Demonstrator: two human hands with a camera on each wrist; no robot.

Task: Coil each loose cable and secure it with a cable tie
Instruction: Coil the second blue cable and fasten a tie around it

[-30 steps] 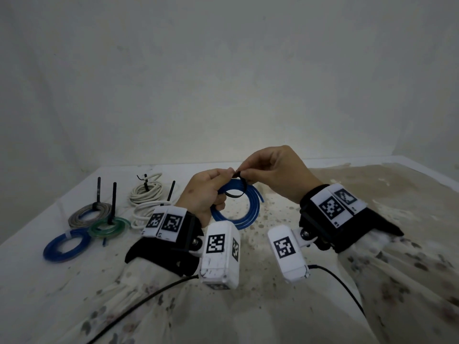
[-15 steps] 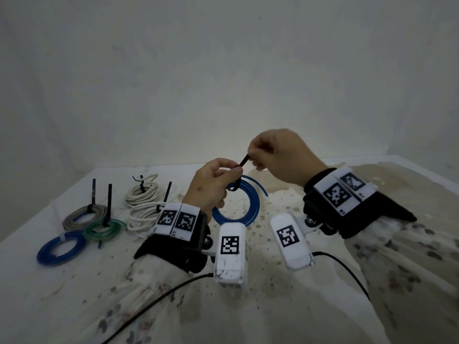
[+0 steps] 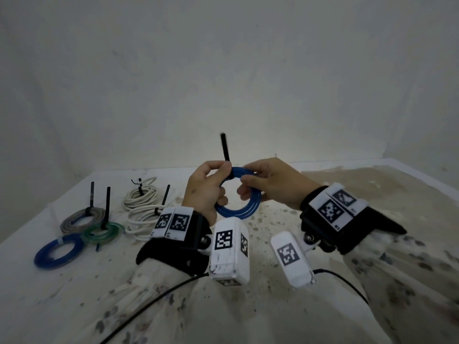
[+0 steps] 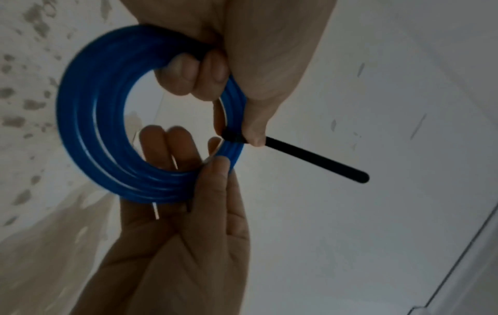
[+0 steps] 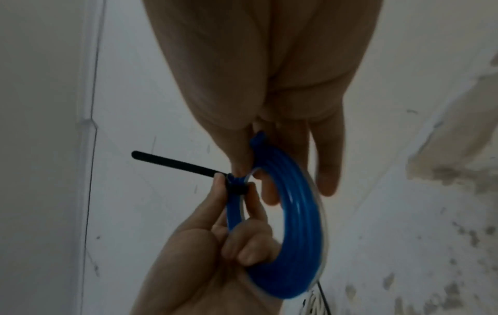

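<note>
A blue cable coil hangs upright in the air between both hands, above the table. A black cable tie wraps its top, with the tail standing straight up. My left hand pinches the coil at the tie's head, lower fingers curled through the ring. My right hand pinches the coil just right of the tie. In the left wrist view the coil and the tie's tail show, my thumb on the tie head. In the right wrist view the coil and tie appear again.
Tied coils lie at the left of the white table: a grey coil, a green coil, a second blue coil and two white coils with ties sticking up. A stained cloth covers the right side. Walls stand close behind.
My right hand pulled the tie's tail up and to the right, then let it go and took hold of the coil. The tail now stands upright.
</note>
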